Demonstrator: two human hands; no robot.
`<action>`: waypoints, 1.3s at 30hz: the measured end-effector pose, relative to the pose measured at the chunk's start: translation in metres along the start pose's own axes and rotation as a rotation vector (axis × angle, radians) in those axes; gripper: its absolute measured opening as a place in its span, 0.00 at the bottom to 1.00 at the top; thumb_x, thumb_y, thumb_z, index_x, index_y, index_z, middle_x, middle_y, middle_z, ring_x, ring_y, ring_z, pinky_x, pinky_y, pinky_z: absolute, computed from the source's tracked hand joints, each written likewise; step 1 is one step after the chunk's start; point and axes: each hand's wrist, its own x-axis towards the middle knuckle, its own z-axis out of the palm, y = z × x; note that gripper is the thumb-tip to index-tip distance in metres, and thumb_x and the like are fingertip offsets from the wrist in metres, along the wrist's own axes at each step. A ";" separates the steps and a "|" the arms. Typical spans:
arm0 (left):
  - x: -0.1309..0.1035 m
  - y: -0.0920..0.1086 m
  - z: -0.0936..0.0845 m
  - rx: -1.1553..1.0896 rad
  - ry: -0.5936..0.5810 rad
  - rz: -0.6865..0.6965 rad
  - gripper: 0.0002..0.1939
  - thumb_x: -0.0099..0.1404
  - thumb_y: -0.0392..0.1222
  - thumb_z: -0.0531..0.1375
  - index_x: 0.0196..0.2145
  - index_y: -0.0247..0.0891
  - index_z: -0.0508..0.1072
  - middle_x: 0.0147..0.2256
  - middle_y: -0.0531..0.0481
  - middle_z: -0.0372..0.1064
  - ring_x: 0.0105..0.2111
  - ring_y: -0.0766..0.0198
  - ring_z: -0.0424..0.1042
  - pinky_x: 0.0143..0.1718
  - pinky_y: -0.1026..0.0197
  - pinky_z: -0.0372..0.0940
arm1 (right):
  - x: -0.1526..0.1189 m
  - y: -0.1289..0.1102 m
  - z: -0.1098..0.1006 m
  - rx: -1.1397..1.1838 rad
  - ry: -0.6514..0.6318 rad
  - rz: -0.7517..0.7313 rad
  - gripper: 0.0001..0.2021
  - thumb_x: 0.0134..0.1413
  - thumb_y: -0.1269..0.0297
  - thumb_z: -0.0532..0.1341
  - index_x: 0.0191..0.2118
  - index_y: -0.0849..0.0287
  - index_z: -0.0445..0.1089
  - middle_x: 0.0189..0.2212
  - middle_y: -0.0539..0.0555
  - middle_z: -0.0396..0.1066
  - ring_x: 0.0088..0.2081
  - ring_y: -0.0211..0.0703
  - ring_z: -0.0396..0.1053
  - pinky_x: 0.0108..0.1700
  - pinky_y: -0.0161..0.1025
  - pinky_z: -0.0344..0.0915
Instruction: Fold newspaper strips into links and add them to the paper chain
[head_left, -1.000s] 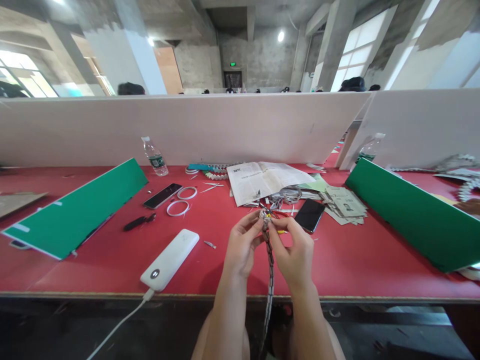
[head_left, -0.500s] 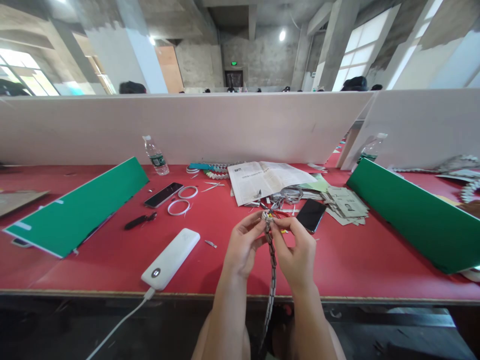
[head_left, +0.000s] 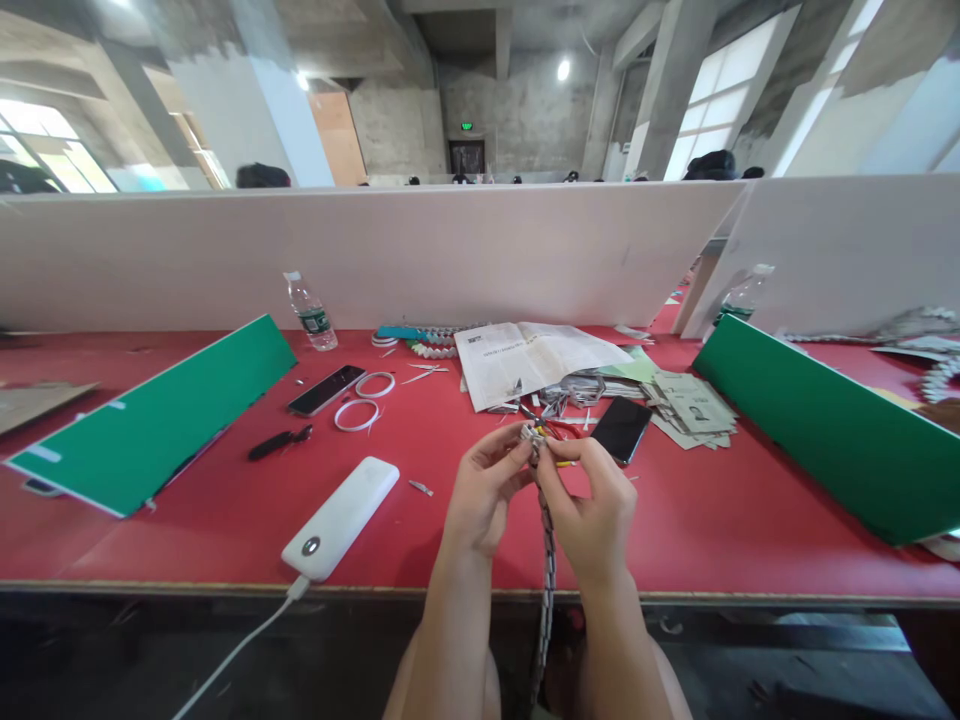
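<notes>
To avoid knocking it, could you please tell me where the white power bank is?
In the head view, the power bank lies left of the left hand, near the table's front edge.

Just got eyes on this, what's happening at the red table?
The left hand and right hand pinch the top of a folded-paper chain, which hangs down past the table edge. Just beyond the hands lie a newspaper sheet, paper strips and a black phone.

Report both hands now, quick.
Left hand: closed, pinching the folded chain's top end.
Right hand: closed, pinching the same end.
</notes>
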 end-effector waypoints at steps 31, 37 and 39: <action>0.001 -0.006 0.004 0.293 0.082 0.120 0.13 0.55 0.42 0.64 0.39 0.37 0.76 0.34 0.48 0.74 0.32 0.64 0.71 0.33 0.63 0.67 | -0.001 0.007 -0.001 0.242 -0.159 0.192 0.06 0.56 0.69 0.56 0.39 0.56 0.68 0.35 0.53 0.71 0.38 0.43 0.70 0.40 0.39 0.67; -0.001 -0.011 0.005 0.526 0.139 0.279 0.16 0.58 0.46 0.60 0.42 0.36 0.75 0.37 0.46 0.74 0.38 0.58 0.72 0.39 0.61 0.66 | -0.003 0.008 0.003 0.356 -0.141 0.289 0.04 0.56 0.67 0.57 0.38 0.57 0.67 0.34 0.53 0.72 0.38 0.42 0.71 0.39 0.39 0.69; -0.002 -0.010 0.007 0.562 0.139 0.307 0.15 0.60 0.46 0.58 0.42 0.37 0.74 0.39 0.45 0.74 0.40 0.57 0.71 0.40 0.61 0.65 | -0.003 0.008 0.005 0.416 -0.124 0.340 0.04 0.55 0.66 0.57 0.38 0.57 0.66 0.34 0.54 0.72 0.37 0.43 0.71 0.39 0.40 0.69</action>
